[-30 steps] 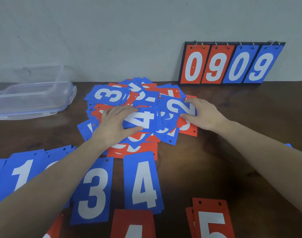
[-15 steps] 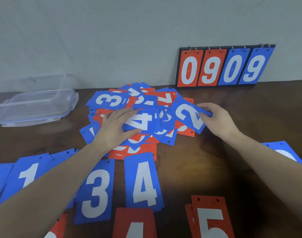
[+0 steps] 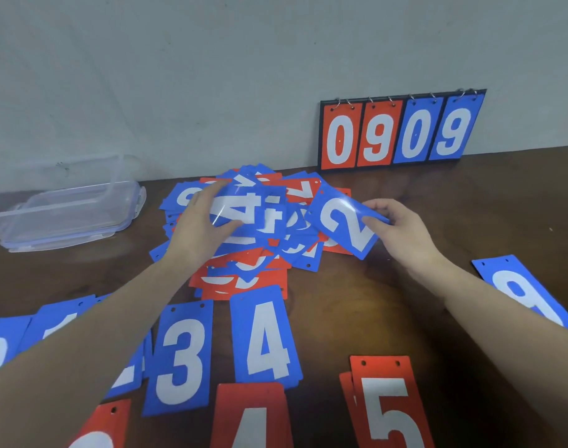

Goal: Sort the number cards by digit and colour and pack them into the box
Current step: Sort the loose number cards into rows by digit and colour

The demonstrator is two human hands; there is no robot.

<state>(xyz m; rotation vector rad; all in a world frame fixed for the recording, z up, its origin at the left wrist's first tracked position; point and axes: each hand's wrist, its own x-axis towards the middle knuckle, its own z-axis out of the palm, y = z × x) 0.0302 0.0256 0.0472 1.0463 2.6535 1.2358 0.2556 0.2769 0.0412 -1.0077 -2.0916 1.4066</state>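
Cards pile (image 3: 260, 253) blurred; right hand (image 3: 402, 234) pinches blue 2 (image 3: 344, 221), left hand (image 3: 198, 227) grips blue 4 (image 3: 240, 211)

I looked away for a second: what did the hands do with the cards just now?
The right hand pinched the blue 2 card and lifted its edge off the pile. The left hand, flat a second ago, now grips a blue 4 card and raises it. The sorted cards, box and scoreboard stayed put.

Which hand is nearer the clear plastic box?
Left. The left hand grips a blue 4 card on the pile beside the box; the right hand is farther right.
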